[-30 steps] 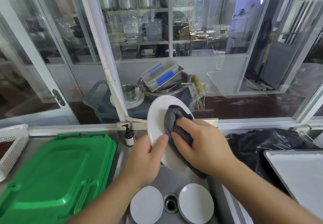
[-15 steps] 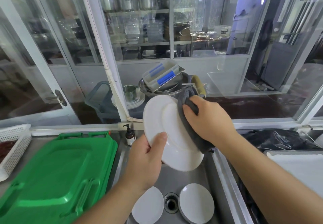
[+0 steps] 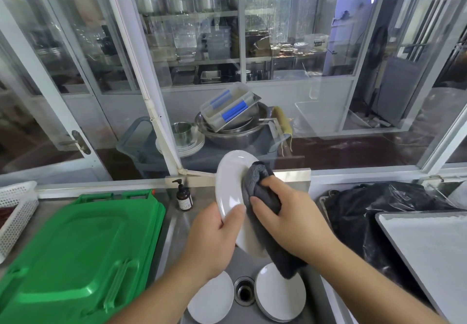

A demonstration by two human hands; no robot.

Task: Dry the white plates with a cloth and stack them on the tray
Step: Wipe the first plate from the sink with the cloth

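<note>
I hold a white plate (image 3: pixel 231 187) nearly on edge above the sink. My left hand (image 3: pixel 214 237) grips its lower rim, thumb on the face. My right hand (image 3: pixel 290 215) presses a dark grey cloth (image 3: pixel 257 182) against the plate's right side; the cloth's tail hangs down below my wrist. More white plates lie in the sink below: one (image 3: pixel 211 298) left of the drain, a small stack (image 3: pixel 279 294) to its right. A grey tray (image 3: pixel 429 243) lies at the right edge, with nothing on the visible part.
A green plastic lid (image 3: pixel 75 253) covers the counter at left, beside a white perforated basket (image 3: pixel 15 210). A brown pump bottle (image 3: pixel 183 196) stands behind the sink. Black plastic bags (image 3: pixel 374 205) lie between sink and tray. A glass window closes the back.
The plate has turned more edge-on and dropped slightly. My right hand has slid the cloth from the plate's upper right rim down across its face, closer to my left hand.
</note>
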